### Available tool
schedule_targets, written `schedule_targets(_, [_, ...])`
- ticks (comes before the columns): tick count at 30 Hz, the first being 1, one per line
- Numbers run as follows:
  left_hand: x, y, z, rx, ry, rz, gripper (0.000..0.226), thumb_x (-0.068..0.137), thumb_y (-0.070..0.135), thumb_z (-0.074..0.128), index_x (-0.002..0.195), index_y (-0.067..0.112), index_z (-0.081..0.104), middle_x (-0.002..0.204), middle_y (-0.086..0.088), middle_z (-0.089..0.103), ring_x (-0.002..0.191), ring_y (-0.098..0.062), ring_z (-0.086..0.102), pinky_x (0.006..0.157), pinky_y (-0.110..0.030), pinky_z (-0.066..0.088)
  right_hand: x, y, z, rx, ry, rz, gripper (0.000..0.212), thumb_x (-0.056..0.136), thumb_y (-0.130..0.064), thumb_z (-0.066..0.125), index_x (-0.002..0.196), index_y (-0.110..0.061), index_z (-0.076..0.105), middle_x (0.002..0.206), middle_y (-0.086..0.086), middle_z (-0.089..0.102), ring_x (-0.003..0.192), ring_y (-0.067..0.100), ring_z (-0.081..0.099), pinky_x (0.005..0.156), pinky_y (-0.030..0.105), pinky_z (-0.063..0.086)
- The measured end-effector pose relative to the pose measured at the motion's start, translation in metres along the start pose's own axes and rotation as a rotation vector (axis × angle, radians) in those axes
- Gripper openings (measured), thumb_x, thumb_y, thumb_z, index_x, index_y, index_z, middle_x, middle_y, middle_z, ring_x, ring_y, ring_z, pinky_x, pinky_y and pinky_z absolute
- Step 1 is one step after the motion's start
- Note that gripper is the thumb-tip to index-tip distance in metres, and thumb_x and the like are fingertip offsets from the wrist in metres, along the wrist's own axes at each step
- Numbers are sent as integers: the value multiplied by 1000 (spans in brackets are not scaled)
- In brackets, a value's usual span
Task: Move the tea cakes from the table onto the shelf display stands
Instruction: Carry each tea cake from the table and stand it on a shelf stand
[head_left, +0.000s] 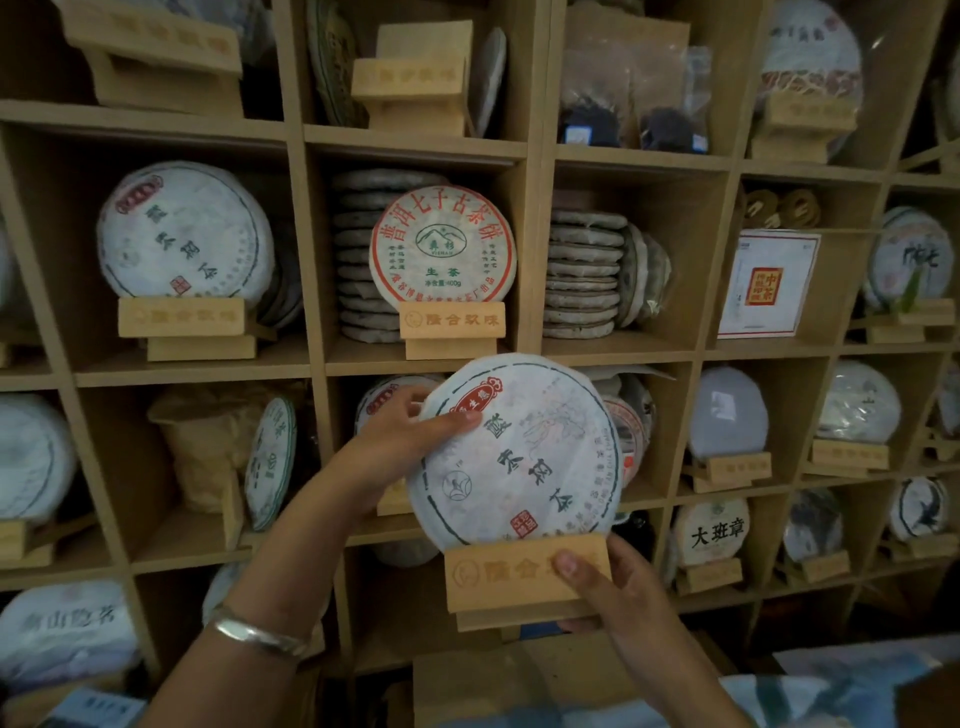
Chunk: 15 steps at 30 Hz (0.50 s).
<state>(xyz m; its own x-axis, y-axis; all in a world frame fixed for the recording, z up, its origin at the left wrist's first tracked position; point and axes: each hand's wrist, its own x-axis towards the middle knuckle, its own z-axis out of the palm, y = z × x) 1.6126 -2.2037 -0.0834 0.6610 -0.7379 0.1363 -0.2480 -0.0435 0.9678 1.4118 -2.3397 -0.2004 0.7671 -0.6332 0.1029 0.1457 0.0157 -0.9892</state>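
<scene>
left hand (400, 441) gripping tea cake (514, 452), right hand (605, 587) holding stand (498, 577)

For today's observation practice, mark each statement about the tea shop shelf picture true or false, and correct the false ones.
1. The left hand grips the wrapped tea cake at its edge. True.
2. The right hand holds a glass jar. False: it holds the wooden display stand.
3. The tea cake sits in the stand. True.
4. The left wrist is bare. False: it wears a silver bangle.
</scene>
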Motion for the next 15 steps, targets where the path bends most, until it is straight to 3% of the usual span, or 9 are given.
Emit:
schedule_targets(3, [-4, -12, -11, 90, 51, -30, 82, 51, 72, 76, 118, 27, 61, 100, 4, 76, 87, -13, 74, 82, -35, 58, 8, 8, 6, 2, -14, 16, 48, 65, -34, 82, 107, -19, 67, 89, -4, 78, 79, 12, 75, 53, 31, 59])
schedule_targets(6, [-16, -44, -21, -38, -28, -41, 80, 61, 77, 70, 126, 30, 58, 111, 4, 74, 102, -17, 71, 90, -40, 54, 17, 20, 12, 18, -37, 35, 36, 75, -21, 75, 109, -14, 65, 93, 2, 78, 80, 15, 76, 52, 29, 60])
schedule_targets(8, [-27, -71, -23, -86, -69, -76, 83, 58, 79, 69, 128, 36, 55, 117, 8, 72, 108, -15, 68, 89, -37, 55, 23, 31, 15, 38, -46, 55, 30, 81, -14, 72, 110, -13, 64, 98, 6, 77, 79, 15, 76, 51, 27, 58])
schedule_targets(12, [-42, -123, -18, -113, -111, -178, 96, 49, 65, 84, 134, 41, 46, 129, 8, 63, 120, -15, 59, 102, -43, 50, 34, 56, 22, 41, -58, 87, 27, 85, -10, 70, 111, -16, 64, 104, 6, 73, 77, 9, 75, 50, 22, 56])
schedule_targets(15, [-45, -151, -12, -137, -130, -191, 92, 45, 50, 93, 127, 37, 54, 124, 7, 67, 116, -14, 63, 92, -35, 57, 42, 77, 27, 45, -77, 121, 33, 79, -15, 74, 111, -19, 65, 103, 3, 74, 80, 10, 75, 53, 25, 57])
